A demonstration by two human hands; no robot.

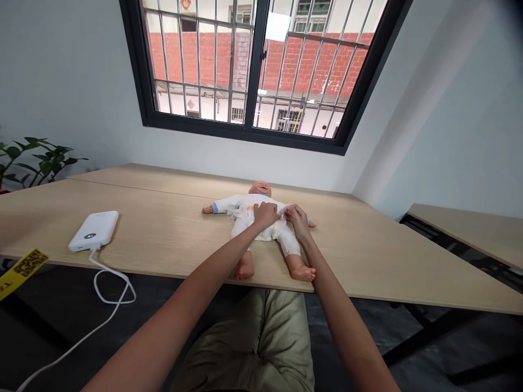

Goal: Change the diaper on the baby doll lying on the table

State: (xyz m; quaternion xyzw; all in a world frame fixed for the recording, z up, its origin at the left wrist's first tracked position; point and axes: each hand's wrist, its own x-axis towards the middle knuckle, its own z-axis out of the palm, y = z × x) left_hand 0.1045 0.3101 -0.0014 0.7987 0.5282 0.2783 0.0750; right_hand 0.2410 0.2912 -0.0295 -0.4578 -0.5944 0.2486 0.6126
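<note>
A baby doll (261, 189) lies on its back on the table, head toward the window and bare feet toward me. It wears white clothes with blue cuffs, and a white diaper (267, 234) sits around its hips. My left hand (266, 214) is closed at the diaper's front waist, its fingertips mostly hidden behind the knuckles. At the doll's hip on the right, my right hand (297, 216) pinches a thin, whitish edge of the diaper. Both hands are close together over the doll's belly.
A white power bank (95, 231) lies on the wooden table (163, 239) at left, its white cable (116, 301) hanging over the front edge. A plant (41, 160) stands at far left. A barred window (249, 71) is behind the table, and another table (469, 228) is at right.
</note>
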